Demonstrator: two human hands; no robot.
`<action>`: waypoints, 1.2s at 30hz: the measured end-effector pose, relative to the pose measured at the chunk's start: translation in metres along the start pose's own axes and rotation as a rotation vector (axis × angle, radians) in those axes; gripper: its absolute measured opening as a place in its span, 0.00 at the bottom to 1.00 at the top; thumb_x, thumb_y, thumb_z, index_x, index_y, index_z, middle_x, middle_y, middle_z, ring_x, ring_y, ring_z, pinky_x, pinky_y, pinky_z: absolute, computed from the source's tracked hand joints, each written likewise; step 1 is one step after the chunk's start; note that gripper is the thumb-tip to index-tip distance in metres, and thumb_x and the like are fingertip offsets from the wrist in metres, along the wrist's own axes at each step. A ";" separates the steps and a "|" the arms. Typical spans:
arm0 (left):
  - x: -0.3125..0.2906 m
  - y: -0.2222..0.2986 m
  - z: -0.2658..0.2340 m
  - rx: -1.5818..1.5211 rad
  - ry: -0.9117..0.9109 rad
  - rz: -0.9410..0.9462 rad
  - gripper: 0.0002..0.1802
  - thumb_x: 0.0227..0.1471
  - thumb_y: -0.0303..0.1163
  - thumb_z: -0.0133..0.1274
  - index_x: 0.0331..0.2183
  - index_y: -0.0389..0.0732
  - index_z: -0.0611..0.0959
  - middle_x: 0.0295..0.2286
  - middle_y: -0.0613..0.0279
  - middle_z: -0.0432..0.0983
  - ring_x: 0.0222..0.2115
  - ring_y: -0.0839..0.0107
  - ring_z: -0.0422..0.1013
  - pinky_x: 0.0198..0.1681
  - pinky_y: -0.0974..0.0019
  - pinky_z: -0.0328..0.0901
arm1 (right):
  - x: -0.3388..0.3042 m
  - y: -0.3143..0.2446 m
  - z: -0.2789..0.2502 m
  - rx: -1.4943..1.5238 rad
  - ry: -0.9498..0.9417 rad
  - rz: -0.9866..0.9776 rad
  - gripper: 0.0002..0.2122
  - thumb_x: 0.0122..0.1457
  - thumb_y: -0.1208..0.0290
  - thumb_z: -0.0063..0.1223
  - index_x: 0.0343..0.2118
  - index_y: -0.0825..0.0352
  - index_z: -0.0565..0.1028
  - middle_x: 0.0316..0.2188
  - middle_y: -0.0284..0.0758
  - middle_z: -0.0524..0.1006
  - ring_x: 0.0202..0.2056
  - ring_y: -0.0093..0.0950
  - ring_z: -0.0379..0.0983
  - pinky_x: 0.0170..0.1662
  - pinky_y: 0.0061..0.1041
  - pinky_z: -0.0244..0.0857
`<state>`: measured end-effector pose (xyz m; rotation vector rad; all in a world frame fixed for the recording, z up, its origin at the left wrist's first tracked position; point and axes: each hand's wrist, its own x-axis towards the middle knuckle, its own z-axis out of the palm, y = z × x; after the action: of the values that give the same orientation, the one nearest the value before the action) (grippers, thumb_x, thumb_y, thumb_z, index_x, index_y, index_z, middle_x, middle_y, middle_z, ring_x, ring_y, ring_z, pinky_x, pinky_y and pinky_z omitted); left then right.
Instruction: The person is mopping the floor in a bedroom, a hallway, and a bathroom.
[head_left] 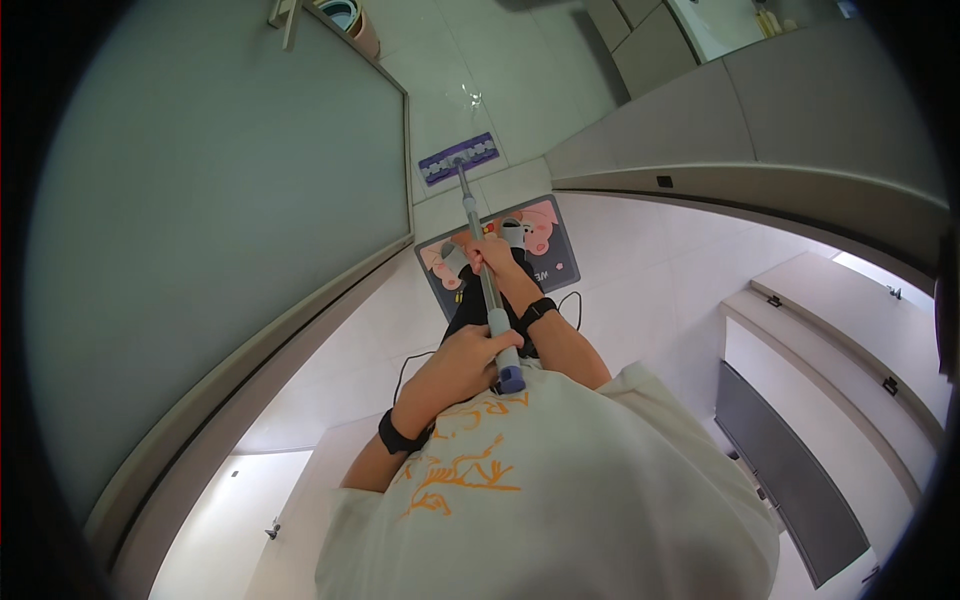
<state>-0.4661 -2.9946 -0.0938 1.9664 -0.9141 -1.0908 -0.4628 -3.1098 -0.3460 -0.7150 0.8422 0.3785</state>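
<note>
Both hands are closed around the pole of a flat mop (485, 270). My left hand (462, 362) grips the upper end, close to my shirt, just below the dark blue end cap. Further down the pole, my right hand (489, 254) is wrapped round the grey tube. The purple mop head (459, 159) lies flat on the tiled floor beyond the doorway sill. Under my feet is a dark grey doormat (567, 268) with pink cartoon figures. Black bands circle both wrists.
A frosted glass door (230, 180) stands at the left, with stacked basins (345, 17) behind its far edge. On the right runs a grey wall and door frame (800, 185). A cabinet with a washbasin (715, 28) is at the far right. Dark cords trail beside the mat.
</note>
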 end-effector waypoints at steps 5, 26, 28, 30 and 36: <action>0.016 -0.019 0.009 -0.259 -0.106 -0.120 0.21 0.40 0.16 0.41 0.38 0.43 0.75 0.23 0.53 0.70 0.25 0.61 0.70 0.30 0.64 0.63 | 0.036 0.008 -0.020 0.104 -0.039 0.050 0.07 0.49 0.76 0.47 0.17 0.69 0.67 0.11 0.34 0.67 0.10 0.23 0.62 0.13 0.22 0.56; 0.039 -0.005 0.014 -0.284 0.504 -0.494 0.16 0.45 0.20 0.43 0.38 0.40 0.77 0.31 0.52 0.67 0.25 0.67 0.72 0.30 0.68 0.66 | 0.080 -0.022 0.023 0.270 0.010 0.067 0.04 0.53 0.75 0.45 0.27 0.65 0.62 0.18 0.31 0.65 0.15 0.19 0.60 0.17 0.19 0.58; 0.044 -0.011 0.014 -0.290 0.532 -0.496 0.15 0.45 0.18 0.43 0.37 0.39 0.77 0.30 0.53 0.67 0.23 0.67 0.72 0.28 0.69 0.67 | 0.084 -0.030 0.027 0.275 0.008 0.063 0.04 0.53 0.75 0.44 0.27 0.65 0.62 0.18 0.30 0.64 0.16 0.20 0.60 0.17 0.19 0.58; 0.050 -0.014 0.002 -0.290 0.551 -0.494 0.15 0.44 0.17 0.42 0.35 0.39 0.78 0.30 0.53 0.67 0.21 0.68 0.72 0.27 0.69 0.67 | 0.089 -0.037 0.034 0.233 0.005 0.085 0.05 0.52 0.77 0.44 0.27 0.64 0.61 0.17 0.30 0.64 0.16 0.20 0.59 0.17 0.20 0.58; 0.063 -0.027 -0.035 -0.557 0.558 -0.586 0.11 0.45 0.18 0.42 0.30 0.35 0.79 0.30 0.56 0.67 0.23 0.72 0.72 0.26 0.72 0.68 | 0.119 -0.051 0.055 0.215 0.081 0.116 0.06 0.52 0.76 0.45 0.27 0.63 0.60 0.16 0.30 0.64 0.14 0.19 0.59 0.16 0.18 0.58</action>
<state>-0.4039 -3.0256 -0.1269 1.9158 0.2644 -0.8771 -0.3304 -3.1038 -0.3928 -0.4856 0.9872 0.3585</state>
